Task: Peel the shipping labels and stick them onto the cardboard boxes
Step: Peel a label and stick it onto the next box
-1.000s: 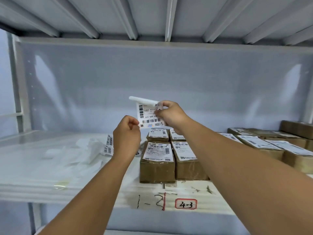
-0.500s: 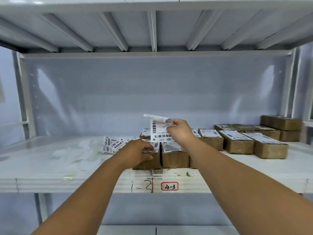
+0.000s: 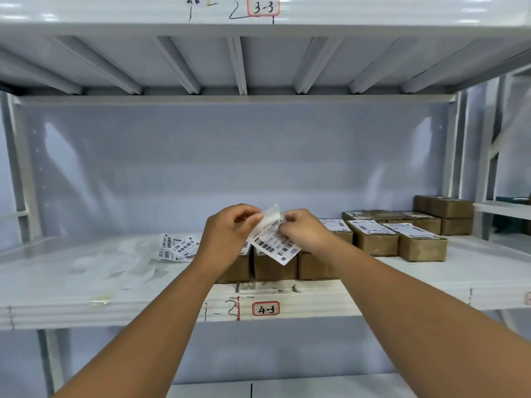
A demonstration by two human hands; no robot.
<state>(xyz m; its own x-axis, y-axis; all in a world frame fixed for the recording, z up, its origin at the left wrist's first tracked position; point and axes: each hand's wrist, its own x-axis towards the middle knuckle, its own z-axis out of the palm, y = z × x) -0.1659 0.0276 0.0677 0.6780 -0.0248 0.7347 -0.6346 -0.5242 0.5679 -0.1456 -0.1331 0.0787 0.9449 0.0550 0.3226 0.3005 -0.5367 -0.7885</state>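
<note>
Now, label (image 3: 274, 248): held in the air between my hands, tilted, barcodes facing me, in front of the front boxes (image 3: 273, 267).
left hand (image 3: 230, 237): my fingertips pinch the backing (image 3: 271, 215), which curls away at the top edge.
right hand (image 3: 304, 231): my thumb and fingers pinch the printed sheet.
boxes: one row on the shelf (image 3: 402, 285) behind my hands; others, already labelled, to the right.
spare labels (image 3: 179, 248): a loose pile left of my hands.

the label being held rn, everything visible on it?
The shipping label is white paper with black barcodes and print too blurred to read. It hangs tilted, one corner lowest, in front of the cardboard boxes. Its glossy backing curls free at the top, pinched by the left hand; the right hand pinches the label's upper edge.
</note>
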